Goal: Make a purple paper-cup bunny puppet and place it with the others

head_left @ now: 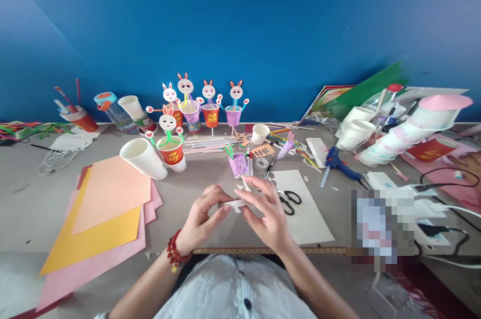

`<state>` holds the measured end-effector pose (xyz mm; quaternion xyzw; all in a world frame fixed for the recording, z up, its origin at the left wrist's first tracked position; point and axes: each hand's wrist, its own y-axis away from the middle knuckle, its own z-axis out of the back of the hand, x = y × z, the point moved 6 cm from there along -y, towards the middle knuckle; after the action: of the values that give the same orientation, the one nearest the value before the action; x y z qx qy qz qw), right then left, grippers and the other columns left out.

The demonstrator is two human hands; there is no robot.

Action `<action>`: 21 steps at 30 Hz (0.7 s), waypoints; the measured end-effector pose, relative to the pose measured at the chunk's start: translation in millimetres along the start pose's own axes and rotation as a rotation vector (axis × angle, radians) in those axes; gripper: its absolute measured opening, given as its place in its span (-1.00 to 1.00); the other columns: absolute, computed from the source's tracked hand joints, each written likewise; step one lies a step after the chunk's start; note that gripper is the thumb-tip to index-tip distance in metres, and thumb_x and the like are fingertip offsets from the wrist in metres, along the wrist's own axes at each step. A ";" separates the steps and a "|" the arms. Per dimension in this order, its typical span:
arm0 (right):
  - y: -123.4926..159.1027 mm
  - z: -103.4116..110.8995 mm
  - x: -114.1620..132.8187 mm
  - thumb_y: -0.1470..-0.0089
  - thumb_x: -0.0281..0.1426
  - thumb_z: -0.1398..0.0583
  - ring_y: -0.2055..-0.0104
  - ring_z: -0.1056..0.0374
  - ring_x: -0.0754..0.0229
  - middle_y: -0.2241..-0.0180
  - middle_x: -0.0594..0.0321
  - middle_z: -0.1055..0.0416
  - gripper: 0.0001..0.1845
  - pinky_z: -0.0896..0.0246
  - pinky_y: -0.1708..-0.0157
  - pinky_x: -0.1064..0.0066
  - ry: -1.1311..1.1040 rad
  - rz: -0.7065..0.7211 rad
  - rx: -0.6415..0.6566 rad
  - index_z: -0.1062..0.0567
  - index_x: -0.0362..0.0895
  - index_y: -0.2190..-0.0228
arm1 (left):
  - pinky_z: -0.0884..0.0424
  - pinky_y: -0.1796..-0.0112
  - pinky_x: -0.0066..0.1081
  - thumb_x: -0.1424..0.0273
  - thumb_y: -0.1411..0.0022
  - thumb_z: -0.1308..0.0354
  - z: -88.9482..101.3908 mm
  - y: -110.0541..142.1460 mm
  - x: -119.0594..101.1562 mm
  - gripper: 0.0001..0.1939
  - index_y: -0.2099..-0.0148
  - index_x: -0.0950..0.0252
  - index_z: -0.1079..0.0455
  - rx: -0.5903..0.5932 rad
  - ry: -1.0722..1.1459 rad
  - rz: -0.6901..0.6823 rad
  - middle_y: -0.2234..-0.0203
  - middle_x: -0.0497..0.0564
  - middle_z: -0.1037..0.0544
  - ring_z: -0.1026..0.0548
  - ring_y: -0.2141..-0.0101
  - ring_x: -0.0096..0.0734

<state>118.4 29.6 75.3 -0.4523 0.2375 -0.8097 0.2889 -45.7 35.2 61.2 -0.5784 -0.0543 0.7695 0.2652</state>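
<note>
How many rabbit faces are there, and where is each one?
5. Back row before the blue wall, left to right: first face, second face, third face, fourth face. Front: fifth face, above a red cup beside the white cup stack.

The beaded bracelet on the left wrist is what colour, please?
The beaded bracelet is red to reddish-brown, showing best in the head view.

Grey table (175,190), on it coloured sheets (112,194), white paper cups (143,158), a white sheet (310,214), a glue gun (341,165).
</note>
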 end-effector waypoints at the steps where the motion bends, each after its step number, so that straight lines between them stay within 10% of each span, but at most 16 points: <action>1: 1.8 -0.2 2.1 -0.13 -0.55 -0.20 -0.10 -0.32 -0.03 -0.08 0.05 -0.37 -0.56 -0.29 -0.04 0.06 0.031 -0.016 -0.021 -0.46 0.01 -0.03 | -0.23 -0.16 -0.11 0.45 -0.35 -0.11 0.5 0.0 -1.1 -0.93 0.17 0.25 -0.42 -0.039 -0.064 -0.030 0.36 -0.03 -0.49 -0.45 0.26 -0.37; 21: 11.7 -22.8 -15.3 -0.20 -0.46 -0.23 0.19 -0.45 0.11 0.29 0.18 -0.49 -0.95 -0.39 0.14 0.25 -0.166 -0.309 -0.154 -0.49 -0.07 0.30 | -0.17 -0.15 0.04 0.60 -0.29 -0.07 -10.6 5.1 -16.2 -0.68 0.00 0.16 -0.44 -0.241 -0.630 -0.181 0.34 -0.03 -0.54 -0.46 0.22 -0.29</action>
<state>107.9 34.5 47.7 -0.5693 0.2019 -0.7838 0.1442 -34.6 20.8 69.8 -0.3327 -0.2749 0.8716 0.2324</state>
